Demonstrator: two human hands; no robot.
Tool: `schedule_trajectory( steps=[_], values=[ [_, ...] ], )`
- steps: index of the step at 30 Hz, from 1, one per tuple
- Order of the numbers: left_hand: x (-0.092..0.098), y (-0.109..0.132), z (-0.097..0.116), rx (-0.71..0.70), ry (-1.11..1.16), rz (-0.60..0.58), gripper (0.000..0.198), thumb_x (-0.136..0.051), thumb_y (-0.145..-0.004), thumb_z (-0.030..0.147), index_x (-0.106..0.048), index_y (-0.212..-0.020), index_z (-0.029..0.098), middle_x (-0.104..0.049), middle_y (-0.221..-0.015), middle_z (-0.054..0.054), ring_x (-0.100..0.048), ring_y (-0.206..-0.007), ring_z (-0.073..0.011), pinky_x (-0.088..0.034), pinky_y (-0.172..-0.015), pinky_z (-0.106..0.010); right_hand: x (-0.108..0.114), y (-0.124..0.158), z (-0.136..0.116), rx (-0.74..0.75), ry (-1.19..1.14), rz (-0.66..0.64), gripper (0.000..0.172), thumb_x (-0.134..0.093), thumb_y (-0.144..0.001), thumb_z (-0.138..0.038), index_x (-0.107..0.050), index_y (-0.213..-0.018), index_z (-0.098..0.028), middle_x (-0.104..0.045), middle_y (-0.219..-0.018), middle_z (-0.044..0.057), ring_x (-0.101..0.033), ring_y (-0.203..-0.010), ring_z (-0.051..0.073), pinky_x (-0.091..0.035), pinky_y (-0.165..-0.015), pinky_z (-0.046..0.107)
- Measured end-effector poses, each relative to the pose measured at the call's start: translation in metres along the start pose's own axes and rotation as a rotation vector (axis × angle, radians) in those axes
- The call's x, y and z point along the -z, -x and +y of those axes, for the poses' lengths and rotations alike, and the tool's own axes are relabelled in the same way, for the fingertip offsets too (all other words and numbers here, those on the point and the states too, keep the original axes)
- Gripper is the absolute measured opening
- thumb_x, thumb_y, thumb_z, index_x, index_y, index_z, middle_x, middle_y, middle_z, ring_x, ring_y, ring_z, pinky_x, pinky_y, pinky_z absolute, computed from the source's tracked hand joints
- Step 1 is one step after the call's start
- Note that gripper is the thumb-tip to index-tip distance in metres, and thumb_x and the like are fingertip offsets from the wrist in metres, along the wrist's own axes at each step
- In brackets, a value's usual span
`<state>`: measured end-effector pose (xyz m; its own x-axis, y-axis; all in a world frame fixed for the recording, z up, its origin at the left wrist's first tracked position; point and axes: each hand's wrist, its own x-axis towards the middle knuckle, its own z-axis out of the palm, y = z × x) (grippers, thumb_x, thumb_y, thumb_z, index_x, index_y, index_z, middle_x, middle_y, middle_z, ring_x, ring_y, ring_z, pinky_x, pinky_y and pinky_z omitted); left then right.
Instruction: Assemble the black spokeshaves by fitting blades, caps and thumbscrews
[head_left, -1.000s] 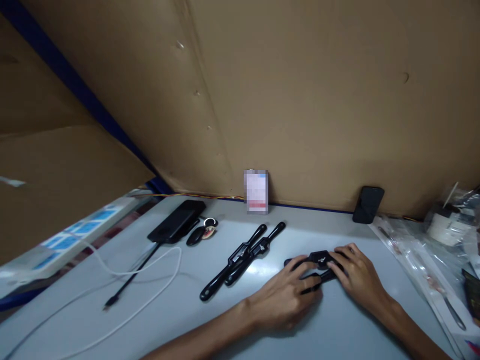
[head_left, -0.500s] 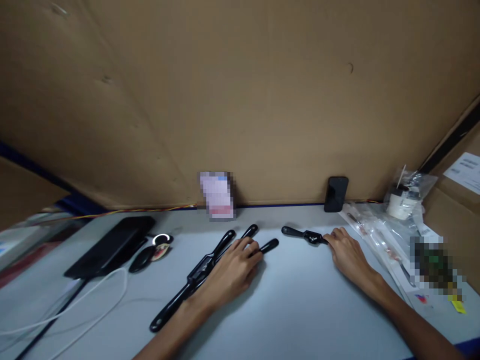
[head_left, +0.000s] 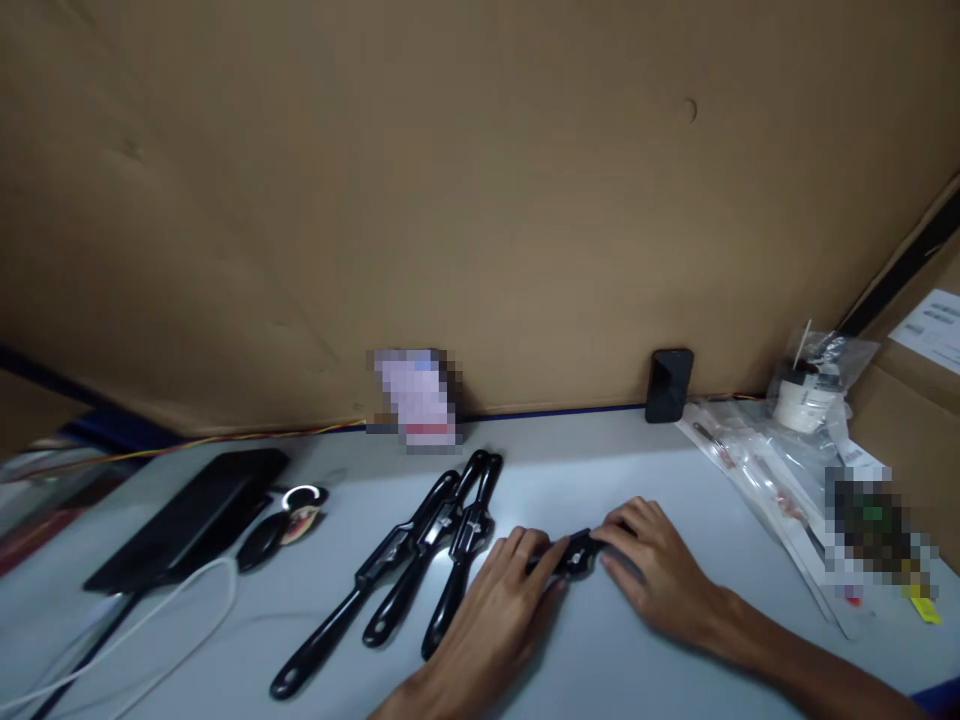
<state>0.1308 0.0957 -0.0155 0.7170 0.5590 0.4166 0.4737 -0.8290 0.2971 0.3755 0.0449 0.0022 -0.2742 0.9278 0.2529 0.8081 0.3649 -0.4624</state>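
Note:
A black spokeshave (head_left: 577, 557) lies low over the table between my hands. My left hand (head_left: 506, 595) has its fingers wrapped round one handle. At the other end, my right hand (head_left: 654, 562) grips the opposite handle, so only the middle body shows. To the left of my left hand, three more black spokeshaves lie slanted side by side: an outer one (head_left: 322, 640), a middle one (head_left: 397, 600) and a near one (head_left: 471, 530), whose lower end is close to my left wrist.
Against the cardboard wall (head_left: 525, 200) lean a black phone (head_left: 670, 386) and a pixelated pinkish thing (head_left: 420, 395). On the left are a black flat case (head_left: 187, 520), keys (head_left: 262, 542) and a white cable (head_left: 225, 590). Plastic-wrapped items (head_left: 757, 480) and a white cup (head_left: 806, 400) stand right.
My right hand has brought its spokeshave leftward and nearer. My left hand has let go of the spokeshaves on the left, now more spread out, and taken the other handle.

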Motion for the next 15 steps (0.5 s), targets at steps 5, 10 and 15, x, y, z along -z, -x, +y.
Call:
schedule_trajectory(
  steps=[5,10,15],
  values=[
    [-0.004,0.001,-0.009,-0.045,0.116,0.046,0.046,-0.046,-0.096,0.003,-0.067,-0.131,0.023,-0.068,-0.108,-0.011,-0.068,-0.093,-0.0245,-0.061,-0.077,-0.034,-0.014,0.004,-0.009,-0.042,-0.117,-0.042,0.018,-0.072,-0.095,-0.010,-0.070,-0.109,-0.020,-0.066,-0.107,0.007,-0.062,-0.102,0.026,-0.053,-0.092,0.042],
    [-0.010,0.003,-0.014,-0.092,0.189,0.088,0.041,-0.044,-0.095,0.004,-0.071,-0.119,0.023,-0.065,-0.103,-0.011,-0.070,-0.085,-0.0231,-0.060,-0.071,-0.032,-0.016,-0.001,-0.009,-0.095,-0.163,-0.073,0.023,-0.076,-0.090,-0.009,-0.065,-0.107,-0.020,-0.068,-0.105,0.005,-0.065,-0.098,0.025,-0.053,-0.087,0.038],
    [-0.015,0.005,-0.015,-0.077,0.262,0.104,0.038,-0.044,-0.097,0.007,-0.072,-0.116,0.024,-0.065,-0.104,-0.011,-0.069,-0.085,-0.0217,-0.061,-0.072,-0.029,-0.016,-0.004,-0.003,-0.077,-0.162,-0.074,0.020,-0.076,-0.093,-0.015,-0.068,-0.110,-0.022,-0.070,-0.104,0.005,-0.065,-0.097,0.024,-0.051,-0.086,0.036]
  ],
)
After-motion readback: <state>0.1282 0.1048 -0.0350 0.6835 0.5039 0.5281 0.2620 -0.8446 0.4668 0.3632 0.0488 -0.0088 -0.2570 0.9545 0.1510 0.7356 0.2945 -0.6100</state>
